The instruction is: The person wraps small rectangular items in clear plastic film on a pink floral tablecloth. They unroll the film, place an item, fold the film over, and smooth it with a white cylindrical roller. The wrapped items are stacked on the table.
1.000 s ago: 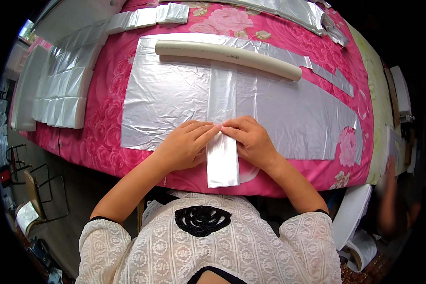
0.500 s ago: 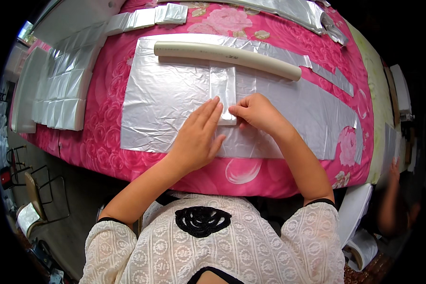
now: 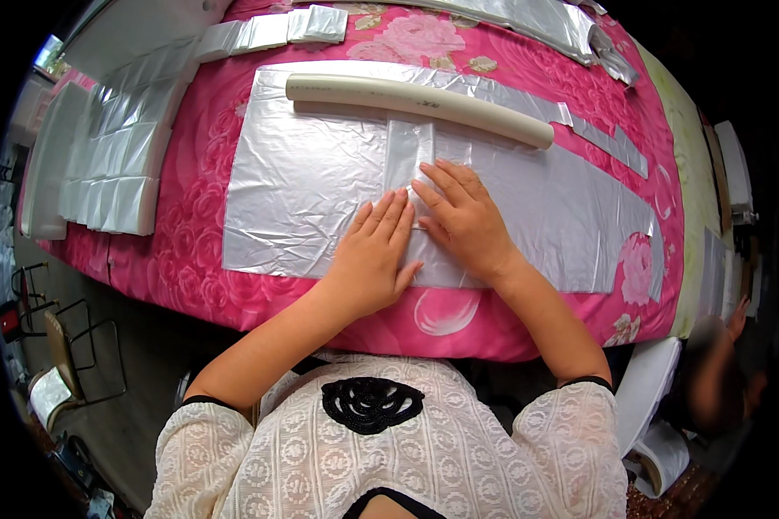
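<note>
A narrow folded strip of clear plastic film point(image 3: 409, 143) lies on a stack of silvery plastic sheets point(image 3: 286, 182) spread over the table. My left hand point(image 3: 374, 253) rests flat at the strip's near left side, fingers stretched out. Close beside it, my right hand point(image 3: 467, 221) lies with its fingers extended over the strip's right side. Both hands cover the strip's near end. A long cream-coloured pipe point(image 3: 420, 105) lies across the sheets just beyond the strip's far end.
Rows of folded clear plastic packets point(image 3: 121, 156) stand at the left on the pink flowered tablecloth point(image 3: 195, 195). More silvery sheeting point(image 3: 528, 22) lies along the far edge. A chair point(image 3: 65, 363) stands on the floor at lower left. Another person's arm point(image 3: 717, 372) shows at right.
My right hand has gone from pinching the strip's right edge to lying flat over it. My left hand has slid slightly nearer to me. The pipe remains in place.
</note>
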### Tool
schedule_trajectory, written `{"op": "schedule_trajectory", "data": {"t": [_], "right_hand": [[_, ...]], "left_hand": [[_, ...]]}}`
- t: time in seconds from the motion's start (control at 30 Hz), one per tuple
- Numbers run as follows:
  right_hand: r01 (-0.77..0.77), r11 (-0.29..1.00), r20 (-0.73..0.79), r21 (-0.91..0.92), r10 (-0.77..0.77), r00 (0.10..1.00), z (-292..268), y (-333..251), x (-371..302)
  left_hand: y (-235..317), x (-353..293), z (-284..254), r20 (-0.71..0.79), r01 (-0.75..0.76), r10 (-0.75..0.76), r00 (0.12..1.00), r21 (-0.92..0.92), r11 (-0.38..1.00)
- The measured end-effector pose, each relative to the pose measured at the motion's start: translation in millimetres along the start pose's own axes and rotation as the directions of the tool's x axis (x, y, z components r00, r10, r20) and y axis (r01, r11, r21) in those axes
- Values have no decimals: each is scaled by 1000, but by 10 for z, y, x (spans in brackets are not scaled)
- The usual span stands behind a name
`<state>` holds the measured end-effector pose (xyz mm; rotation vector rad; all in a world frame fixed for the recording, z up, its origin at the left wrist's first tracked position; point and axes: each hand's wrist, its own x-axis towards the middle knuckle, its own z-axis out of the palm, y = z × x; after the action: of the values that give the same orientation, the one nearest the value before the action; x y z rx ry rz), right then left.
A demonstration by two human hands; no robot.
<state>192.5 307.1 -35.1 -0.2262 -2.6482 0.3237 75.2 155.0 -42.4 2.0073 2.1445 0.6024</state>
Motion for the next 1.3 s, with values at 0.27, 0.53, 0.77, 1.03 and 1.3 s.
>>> {"op": "schedule_trajectory", "data": {"t": [0.27, 0.53, 0.77, 1.03, 1.3], "right_hand": [[-25, 981, 137, 193, -2, 991, -51, 98, 81], [104, 970, 95, 218, -127, 987, -65, 59, 28], [142, 935, 82, 324, -177, 981, -110, -234, -294], [-500, 718, 327, 485, 381, 865, -164, -202, -132], [-786, 560, 675, 262, 476, 564, -131, -18, 285]], "left_hand": [[-311, 90, -44, -267, -214, 211, 940, 17, 977], [-200, 46, -210, -116, -178, 155, 981, -228, 957], [-154, -325, -280, -1, -328, 332, 943, -138, 934], [-77, -257, -207, 14, 192, -202, 979, -374, 907], [-170, 42, -204, 134, 513, -563, 815, -617, 596]]}}
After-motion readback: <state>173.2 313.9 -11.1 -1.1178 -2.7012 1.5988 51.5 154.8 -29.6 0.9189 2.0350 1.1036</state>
